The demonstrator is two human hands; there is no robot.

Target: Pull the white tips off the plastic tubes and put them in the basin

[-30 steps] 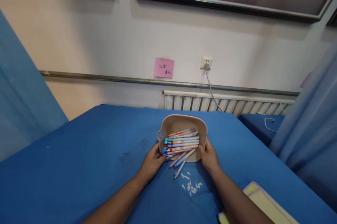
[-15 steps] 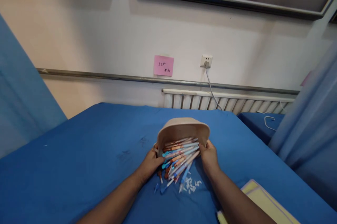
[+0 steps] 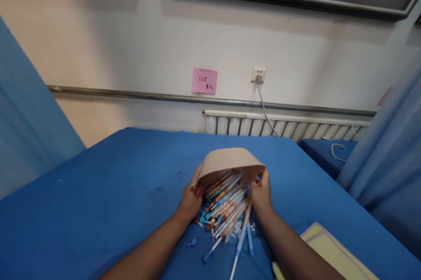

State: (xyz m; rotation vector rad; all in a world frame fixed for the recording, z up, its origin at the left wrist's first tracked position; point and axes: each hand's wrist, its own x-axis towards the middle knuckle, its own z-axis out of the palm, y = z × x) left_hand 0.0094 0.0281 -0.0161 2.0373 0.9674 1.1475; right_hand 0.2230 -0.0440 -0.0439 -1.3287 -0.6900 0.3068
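A beige plastic bin [image 3: 232,158] is tipped steeply towards me over the blue cloth [image 3: 131,210], its mouth facing down and forward. My left hand [image 3: 190,196] grips its left side and my right hand [image 3: 262,192] its right side. Out of the mouth slides a heap of pens [image 3: 226,205], with white, blue, orange and brown parts. Several lie on the cloth, one blue-and-white pen [image 3: 241,238] pointing at me. Small white pieces [image 3: 238,226] lie among them. A little blue piece [image 3: 192,242] rests apart on the left. The bin's inside is mostly hidden.
A yellow folder-like item [image 3: 332,249] lies at the lower right, partly behind my right forearm. Blue curtains hang at the left [image 3: 29,109] and right [image 3: 391,153]. Behind the cloth are a radiator [image 3: 250,124], a metal rail [image 3: 148,96] and a plugged-in socket [image 3: 258,75].
The bin has tipped further over, so its outer bottom shows more. More pens have slid out towards me, spreading over the white pieces. Both hands keep their hold.
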